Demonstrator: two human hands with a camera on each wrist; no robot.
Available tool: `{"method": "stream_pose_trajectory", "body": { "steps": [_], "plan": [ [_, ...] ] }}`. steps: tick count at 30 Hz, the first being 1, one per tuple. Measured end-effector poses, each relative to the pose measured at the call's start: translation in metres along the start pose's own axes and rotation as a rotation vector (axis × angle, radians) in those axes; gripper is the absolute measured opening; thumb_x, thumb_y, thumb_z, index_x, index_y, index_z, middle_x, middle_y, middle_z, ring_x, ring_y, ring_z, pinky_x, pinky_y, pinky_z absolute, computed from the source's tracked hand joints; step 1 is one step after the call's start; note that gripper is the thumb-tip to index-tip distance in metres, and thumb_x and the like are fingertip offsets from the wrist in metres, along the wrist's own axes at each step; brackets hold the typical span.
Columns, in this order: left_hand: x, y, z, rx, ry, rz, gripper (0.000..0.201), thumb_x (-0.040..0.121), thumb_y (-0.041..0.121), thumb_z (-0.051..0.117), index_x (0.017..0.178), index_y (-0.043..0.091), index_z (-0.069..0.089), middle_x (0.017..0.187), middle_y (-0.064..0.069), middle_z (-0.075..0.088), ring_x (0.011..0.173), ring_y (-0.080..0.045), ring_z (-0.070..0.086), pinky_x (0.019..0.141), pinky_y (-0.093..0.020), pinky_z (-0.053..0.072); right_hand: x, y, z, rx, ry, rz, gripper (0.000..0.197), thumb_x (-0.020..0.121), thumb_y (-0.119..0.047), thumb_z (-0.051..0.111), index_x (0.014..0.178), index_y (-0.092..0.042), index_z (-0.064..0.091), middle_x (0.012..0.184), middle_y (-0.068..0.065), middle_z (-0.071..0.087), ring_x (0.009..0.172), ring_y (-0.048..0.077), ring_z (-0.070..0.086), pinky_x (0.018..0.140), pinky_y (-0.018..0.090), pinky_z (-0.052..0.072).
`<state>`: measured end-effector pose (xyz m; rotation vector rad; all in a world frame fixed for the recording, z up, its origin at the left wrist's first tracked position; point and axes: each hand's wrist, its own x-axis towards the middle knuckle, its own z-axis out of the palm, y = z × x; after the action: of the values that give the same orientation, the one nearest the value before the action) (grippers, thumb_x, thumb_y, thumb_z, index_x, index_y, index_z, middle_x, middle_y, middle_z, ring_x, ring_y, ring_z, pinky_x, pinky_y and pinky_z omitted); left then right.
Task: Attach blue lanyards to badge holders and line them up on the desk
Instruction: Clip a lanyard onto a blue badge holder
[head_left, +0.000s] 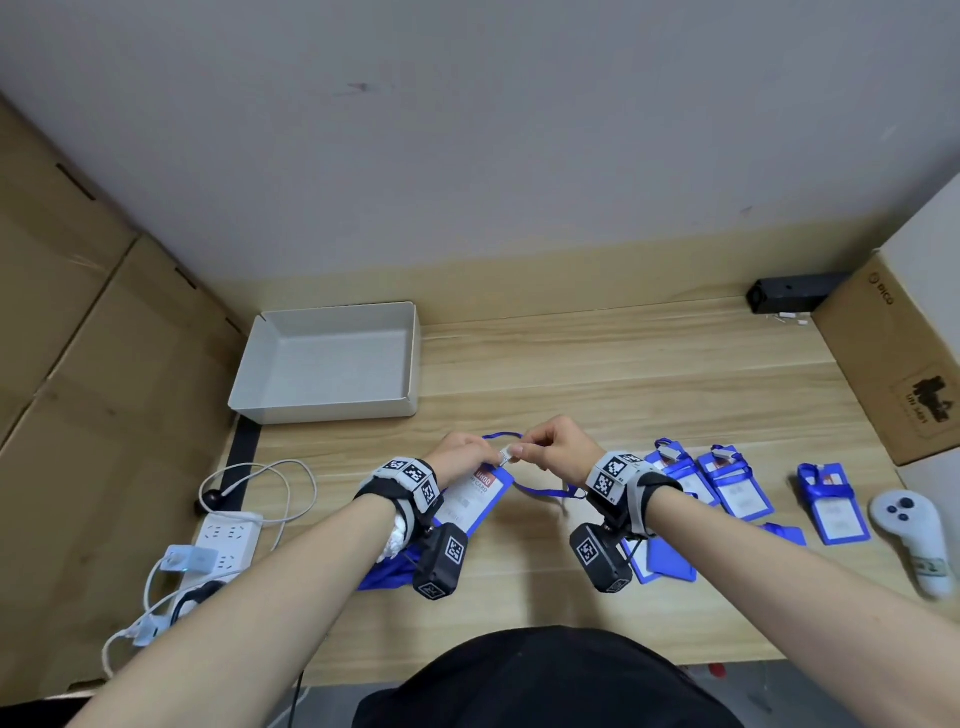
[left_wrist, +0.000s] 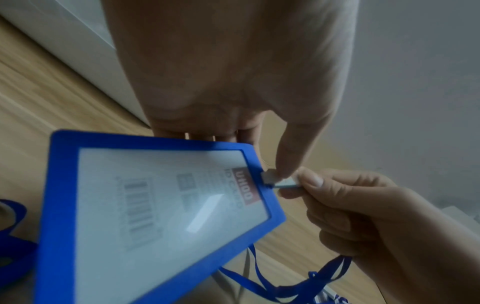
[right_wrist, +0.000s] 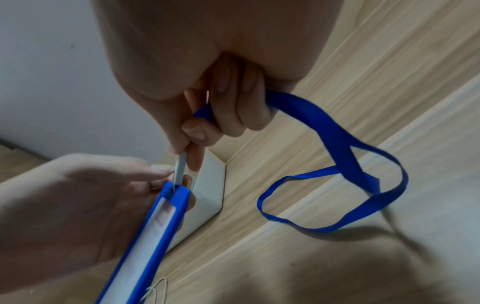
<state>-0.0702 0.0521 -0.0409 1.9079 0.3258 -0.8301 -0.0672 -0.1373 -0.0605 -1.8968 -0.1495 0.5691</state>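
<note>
My left hand (head_left: 470, 452) holds a blue badge holder (left_wrist: 161, 216) by its top edge above the desk, thumb on the white clip (left_wrist: 270, 176) at the holder's slot. My right hand (head_left: 558, 449) pinches the clip's clear strap (left_wrist: 288, 183) between thumb and forefinger, its other fingers curled round the blue lanyard (right_wrist: 335, 148), which loops down to the desk. The holder (right_wrist: 155, 232) shows edge-on in the right wrist view, with the strap (right_wrist: 179, 170) entering its slot. Finished badge holders with lanyards (head_left: 727, 483) lie in a row to the right.
A white empty tray (head_left: 327, 364) stands at the back left. A power strip with cables (head_left: 223, 540) lies at the left, a white controller (head_left: 911, 535) at the far right. Cardboard boxes (head_left: 893, 364) flank both sides of the wooden desk (head_left: 597, 364). More blue holders (head_left: 660, 561) lie under my right wrist.
</note>
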Motion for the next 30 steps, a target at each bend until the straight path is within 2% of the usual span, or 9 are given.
{"method": "stream_pose_trajectory", "body": {
  "steps": [4,8,12,15,18,23,26,28,30],
  "plan": [
    [0.001,0.005,0.004,-0.038,0.029,-0.036,0.014,0.077,0.023,0.072,0.078,0.014,0.062,0.074,-0.003,0.058,0.069,-0.018,0.053,0.064,-0.025,0.042,-0.001,0.000,0.003,-0.108,0.032,-0.043,0.020,0.087,-0.026,0.071,0.071,-0.017,0.078,0.051,-0.003,0.042,0.053,0.012,0.031,0.053,0.029,0.026],
    [0.002,0.008,0.012,-0.128,0.055,-0.022,0.018,0.070,0.021,0.071,0.083,0.011,0.064,0.078,-0.007,0.060,0.074,-0.022,0.054,0.069,-0.028,0.042,-0.001,-0.002,0.002,-0.194,0.106,-0.048,0.024,0.087,-0.031,0.067,0.072,-0.015,0.077,0.051,-0.001,0.035,0.053,0.013,0.026,0.053,0.030,0.025],
    [0.003,-0.007,0.014,-0.187,0.094,-0.009,0.021,0.081,0.012,0.073,0.100,0.011,0.066,0.087,-0.004,0.069,0.078,-0.017,0.065,0.060,-0.023,0.049,-0.002,0.004,-0.006,-0.224,0.167,0.007,0.029,0.085,-0.033,0.068,0.070,-0.009,0.073,0.051,-0.002,0.030,0.053,0.014,0.023,0.051,0.029,0.025],
    [0.003,-0.022,0.014,-0.192,0.115,0.028,0.018,0.081,-0.005,0.069,0.092,0.009,0.066,0.087,-0.012,0.071,0.075,-0.018,0.067,0.061,-0.023,0.052,-0.001,0.012,-0.006,-0.145,0.172,0.055,0.031,0.082,-0.030,0.072,0.068,-0.002,0.071,0.051,-0.002,0.028,0.054,0.015,0.023,0.051,0.029,0.022],
    [0.004,-0.030,0.020,-0.250,0.098,0.076,0.018,0.085,-0.009,0.065,0.089,0.008,0.063,0.085,-0.013,0.070,0.077,-0.021,0.067,0.073,-0.031,0.057,0.000,0.020,-0.001,-0.254,0.102,0.086,0.027,0.083,-0.031,0.071,0.063,-0.013,0.073,0.051,0.000,0.038,0.053,0.013,0.030,0.052,0.030,0.029],
    [0.004,-0.047,0.029,-0.144,0.084,0.035,0.021,0.084,-0.007,0.063,0.101,0.005,0.065,0.093,-0.012,0.069,0.083,-0.020,0.066,0.070,-0.024,0.054,0.001,0.026,0.004,-0.107,0.131,0.157,0.026,0.082,-0.031,0.073,0.071,-0.007,0.075,0.053,-0.001,0.045,0.053,0.013,0.037,0.053,0.028,0.032],
    [0.001,-0.063,0.035,0.012,0.137,-0.003,0.026,0.082,0.003,0.066,0.104,0.017,0.066,0.102,-0.005,0.067,0.097,-0.018,0.064,0.086,-0.029,0.053,-0.002,0.025,0.003,-0.019,0.106,0.176,0.026,0.081,-0.028,0.069,0.075,-0.004,0.073,0.059,0.005,0.056,0.049,0.013,0.038,0.052,0.027,0.032],
    [0.003,-0.068,0.037,0.044,0.165,0.000,0.030,0.084,0.008,0.065,0.113,0.015,0.065,0.113,-0.004,0.065,0.108,-0.019,0.061,0.097,-0.030,0.048,-0.003,0.024,0.002,0.041,0.074,0.197,0.021,0.085,-0.019,0.067,0.079,0.000,0.073,0.061,0.006,0.061,0.048,0.016,0.040,0.049,0.028,0.032],
    [0.000,-0.060,0.035,-0.087,0.173,0.044,0.023,0.088,0.009,0.062,0.111,0.011,0.067,0.105,-0.004,0.067,0.100,-0.017,0.061,0.088,-0.021,0.048,-0.003,0.022,0.003,0.075,0.051,0.188,0.019,0.087,-0.014,0.067,0.081,0.003,0.072,0.061,0.005,0.064,0.047,0.016,0.043,0.049,0.027,0.034]
  ]
}}
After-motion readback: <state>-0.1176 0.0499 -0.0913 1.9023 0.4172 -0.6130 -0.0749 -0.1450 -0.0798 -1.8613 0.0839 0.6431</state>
